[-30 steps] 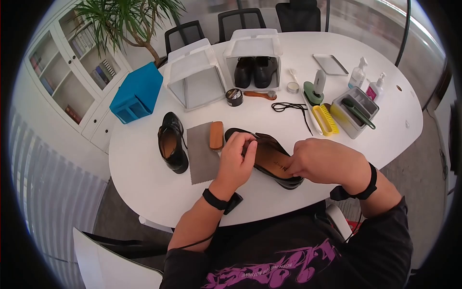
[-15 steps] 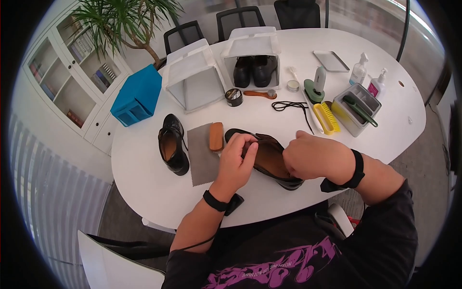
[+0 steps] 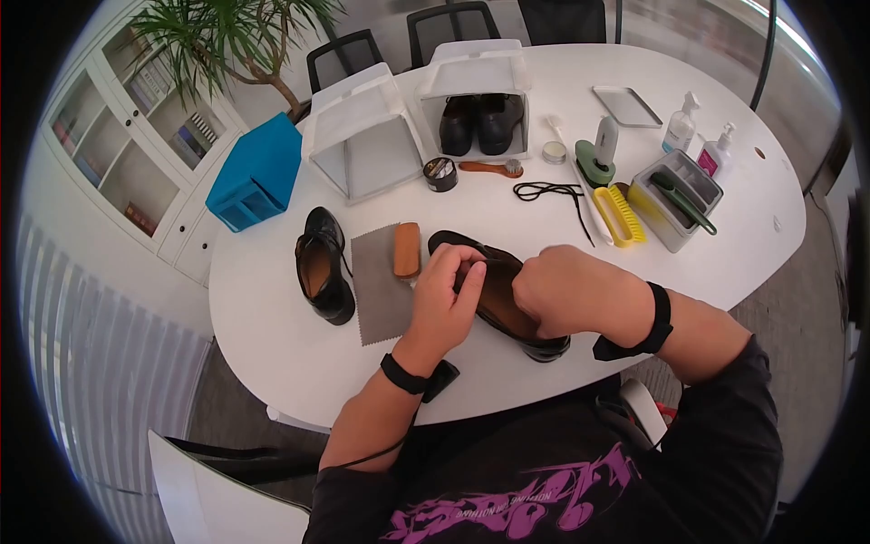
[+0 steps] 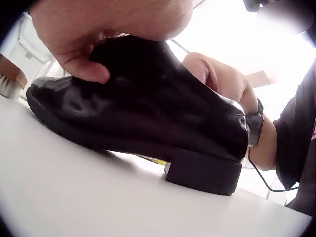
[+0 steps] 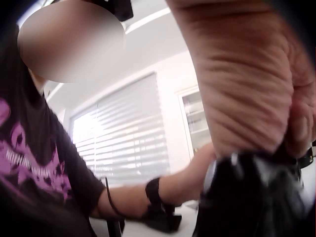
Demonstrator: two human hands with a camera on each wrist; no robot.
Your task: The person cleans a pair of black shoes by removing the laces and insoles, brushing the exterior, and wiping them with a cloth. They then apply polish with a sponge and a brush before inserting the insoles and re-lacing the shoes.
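A black leather shoe [image 3: 490, 312] with a brown insole lies angled on the table before the person. The left hand [image 3: 446, 304] grips its upper near the opening, the thumb on the outer side in the left wrist view, where the shoe [image 4: 143, 108] shows from the side, heel block on the right. The right hand [image 3: 584, 292] reaches into the opening, with its knuckles bent and fingertips hidden inside. In the right wrist view that hand [image 5: 247, 79] is over the dark shoe edge [image 5: 237, 197]; what its fingers touch cannot be seen.
Left of the hands are a matching shoe [image 3: 322, 272], a grey cloth [image 3: 376, 299] and a wooden brush [image 3: 407, 250]. Beyond lie black laces [image 3: 548, 189], a yellow brush [image 3: 620, 218], a grey caddy [image 3: 671, 204], a polish tin [image 3: 440, 174] and two clear-fronted boxes, one holding black shoes [image 3: 494, 125].
The right hand has moved left and deeper along the shoe's opening, covering more of the insole. The left hand keeps its grip at nearly the same place.
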